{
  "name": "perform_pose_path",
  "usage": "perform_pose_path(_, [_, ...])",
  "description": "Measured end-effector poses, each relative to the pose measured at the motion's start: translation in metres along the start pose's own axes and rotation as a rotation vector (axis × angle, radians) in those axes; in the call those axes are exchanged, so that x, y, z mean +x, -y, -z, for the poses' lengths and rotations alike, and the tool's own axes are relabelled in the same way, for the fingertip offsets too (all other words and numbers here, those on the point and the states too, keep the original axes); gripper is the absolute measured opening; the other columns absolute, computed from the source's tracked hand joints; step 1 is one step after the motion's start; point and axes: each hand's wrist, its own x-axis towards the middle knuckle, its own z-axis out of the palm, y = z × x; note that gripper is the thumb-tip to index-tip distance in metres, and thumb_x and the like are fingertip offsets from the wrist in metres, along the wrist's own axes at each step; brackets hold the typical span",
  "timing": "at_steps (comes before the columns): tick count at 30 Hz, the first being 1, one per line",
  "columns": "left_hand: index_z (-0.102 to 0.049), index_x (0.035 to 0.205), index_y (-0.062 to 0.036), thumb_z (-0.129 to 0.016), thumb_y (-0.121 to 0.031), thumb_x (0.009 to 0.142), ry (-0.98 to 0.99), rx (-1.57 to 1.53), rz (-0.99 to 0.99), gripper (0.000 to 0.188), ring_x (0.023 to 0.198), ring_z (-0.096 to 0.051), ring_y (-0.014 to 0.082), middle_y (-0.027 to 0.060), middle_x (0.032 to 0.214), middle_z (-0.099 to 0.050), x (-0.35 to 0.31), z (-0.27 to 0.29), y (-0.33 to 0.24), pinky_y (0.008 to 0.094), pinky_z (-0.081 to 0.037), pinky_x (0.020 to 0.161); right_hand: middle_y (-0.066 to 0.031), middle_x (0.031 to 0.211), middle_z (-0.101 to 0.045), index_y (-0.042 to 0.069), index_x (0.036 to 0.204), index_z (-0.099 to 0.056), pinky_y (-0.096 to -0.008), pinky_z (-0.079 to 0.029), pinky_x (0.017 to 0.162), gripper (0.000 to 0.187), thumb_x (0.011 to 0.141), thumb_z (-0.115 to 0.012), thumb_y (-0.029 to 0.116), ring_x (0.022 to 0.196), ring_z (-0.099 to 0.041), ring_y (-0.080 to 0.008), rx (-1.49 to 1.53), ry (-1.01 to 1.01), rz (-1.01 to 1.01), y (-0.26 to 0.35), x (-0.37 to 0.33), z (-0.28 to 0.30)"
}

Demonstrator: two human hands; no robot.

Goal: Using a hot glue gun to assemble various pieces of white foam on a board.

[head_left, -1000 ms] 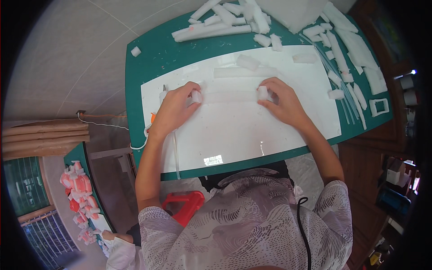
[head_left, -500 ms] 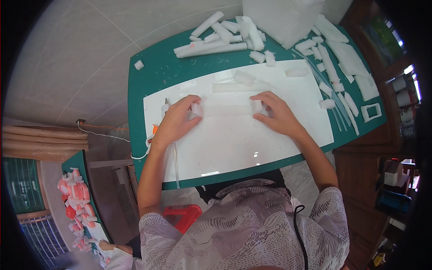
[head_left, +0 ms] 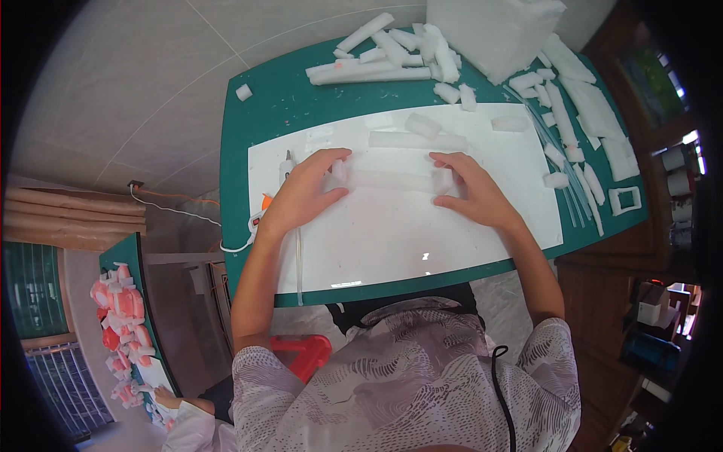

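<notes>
A pale foam strip [head_left: 392, 181] lies crosswise on the white board, with a small foam block at each end. My left hand [head_left: 312, 187] curves round the left foam block [head_left: 340, 170], its thumb and fingers on either side. At the other end my right hand [head_left: 474, 192] has its thumb and forefinger about the right foam block [head_left: 443, 179]. Just beyond lies another foam strip [head_left: 418, 141], with a short foam piece [head_left: 423, 125] by it. Beside my left hand rests a glue gun [head_left: 286, 166], partly hidden by the hand and forearm.
The white board [head_left: 376, 248] sits on a green table [head_left: 260, 117]. Foam offcuts [head_left: 369, 71] pile at the back, near a large foam block [head_left: 489, 38]. At right are thin sticks [head_left: 576, 192] and a foam frame [head_left: 625, 200]. A person's hand [head_left: 167, 398] shows at lower left.
The whole view has shifted slightly, so the table sits a little further right. Both hands keep about the same hold at the strip's two ends.
</notes>
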Motion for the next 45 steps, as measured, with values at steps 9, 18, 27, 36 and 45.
perform_pose_path(9, [-0.059,0.123,-0.0032,-0.072,-0.002,0.080,-0.265,-0.116,-0.059,0.045,0.099,-0.062,0.0193,0.0095,0.115,-0.063,-0.030,0.044,-0.006,0.0312,-0.049,0.084,-0.0114,0.134,-0.052,0.009,0.139,-0.049,-0.0331,-0.046,0.097,0.069,0.078,-0.080,0.015,0.115,-0.053,-0.0237,0.135,0.019,0.001,0.002,-0.014,0.028])
perform_pose_path(18, [-0.059,0.087,0.0022,-0.054,-0.010,0.100,-0.576,-0.418,0.032,0.019,0.073,-0.060,0.0113,0.0083,0.079,-0.066,-0.092,0.045,0.038,0.0254,-0.046,0.069,-0.0017,0.081,-0.064,0.002,0.097,-0.067,-0.0235,-0.045,0.071,0.015,0.090,-0.067,0.015,0.075,-0.056,-0.0094,0.095,-0.346,-0.141,-0.030,-0.013,0.059])
perform_pose_path(27, [-0.059,0.096,0.0025,-0.052,-0.012,0.102,-0.667,-0.419,0.127,0.017,0.073,-0.061,0.0128,0.0087,0.078,-0.065,-0.134,0.027,0.052,0.0265,-0.049,0.070,0.0004,0.079,-0.057,0.004,0.088,-0.061,-0.0196,-0.035,0.057,0.011,0.095,-0.057,0.012,0.062,-0.048,-0.0061,0.291,-0.766,-0.010,-0.031,-0.022,0.097])
perform_pose_path(36, [-0.057,0.102,0.0023,-0.049,-0.016,0.103,-0.700,-0.346,0.170,0.020,0.078,-0.062,0.0134,0.0112,0.085,-0.069,-0.165,0.024,0.066,0.0259,-0.047,0.077,0.0044,0.055,-0.031,0.006,0.086,-0.055,-0.0220,-0.022,0.043,0.018,0.099,-0.054,0.019,0.049,-0.026,-0.0049,1.255,-0.802,0.101,-0.042,-0.088,0.163])
perform_pose_path(45, [-0.044,0.130,0.0029,-0.050,-0.017,0.103,-0.713,-0.507,0.075,0.034,0.081,-0.063,0.0155,0.0144,0.092,-0.071,-0.169,0.022,0.066,0.0291,-0.048,0.077,0.0048,0.057,-0.034,0.004,0.088,-0.056,-0.0207,-0.025,0.046,0.020,0.098,-0.055,0.022,0.052,-0.029,-0.0051,1.172,-0.824,-0.049,-0.041,-0.072,0.132])
